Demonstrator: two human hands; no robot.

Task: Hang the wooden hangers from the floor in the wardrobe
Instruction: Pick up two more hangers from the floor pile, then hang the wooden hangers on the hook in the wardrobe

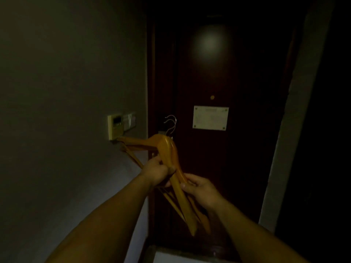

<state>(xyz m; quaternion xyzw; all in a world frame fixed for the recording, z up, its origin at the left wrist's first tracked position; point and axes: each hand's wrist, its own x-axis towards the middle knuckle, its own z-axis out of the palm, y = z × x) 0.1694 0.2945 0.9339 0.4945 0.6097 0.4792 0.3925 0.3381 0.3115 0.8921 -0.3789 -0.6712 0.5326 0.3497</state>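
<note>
A bundle of wooden hangers point(167, 149) with silver metal hooks point(171, 123) is held up in front of me at chest height, hooks pointing upward. My left hand point(156, 172) is clenched around the bundle near its middle. My right hand point(199, 188) grips the lower arms of the hangers, which slant down to the right. One hanger arm sticks out left toward the wall. No wardrobe shows in the dim view.
A dark red door point(218, 82) with a white notice plate point(210, 118) stands straight ahead. A grey wall on the left carries a thermostat panel point(115, 128) and switches. A pale door frame point(281, 149) runs down the right.
</note>
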